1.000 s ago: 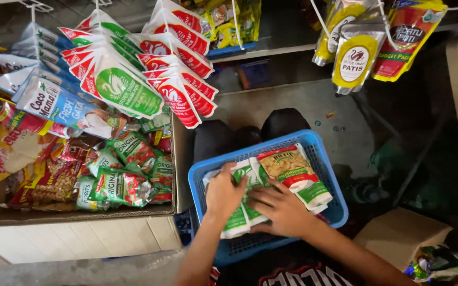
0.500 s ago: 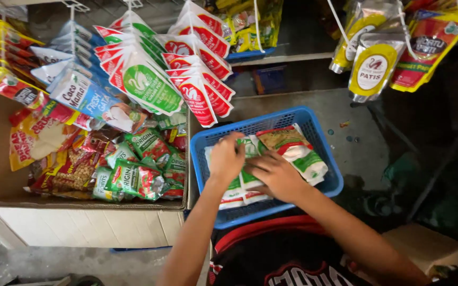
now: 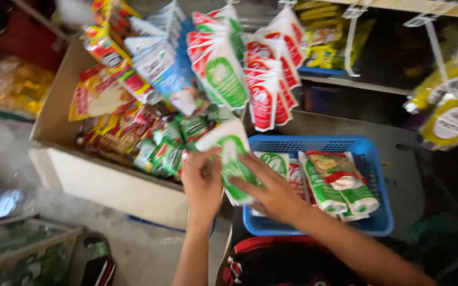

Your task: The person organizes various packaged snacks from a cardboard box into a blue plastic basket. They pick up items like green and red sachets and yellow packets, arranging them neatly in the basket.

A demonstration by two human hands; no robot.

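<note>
Both my hands hold a stack of white-and-green sachet packets (image 3: 232, 159) lifted over the left edge of the blue plastic basket (image 3: 375, 225). My left hand (image 3: 202, 185) grips the stack's left side. My right hand (image 3: 274, 190) lies flat on its right side, fingers spread. More white, green and red packets (image 3: 335, 180) lie inside the basket. To the left stands a cardboard box (image 3: 107, 182) full of small green and red packets (image 3: 165, 151).
Strips of white-green (image 3: 221, 74) and white-red sachets (image 3: 269, 79) hang above the box and basket. Yellow pouches (image 3: 451, 114) hang at the right. Shelves run along the back. Bare concrete floor lies at the lower left, with a wooden frame (image 3: 22, 249).
My hands have lifted a stack of packets out of the basket and carried it left, toward the cardboard box. The camera has swung left and closer.
</note>
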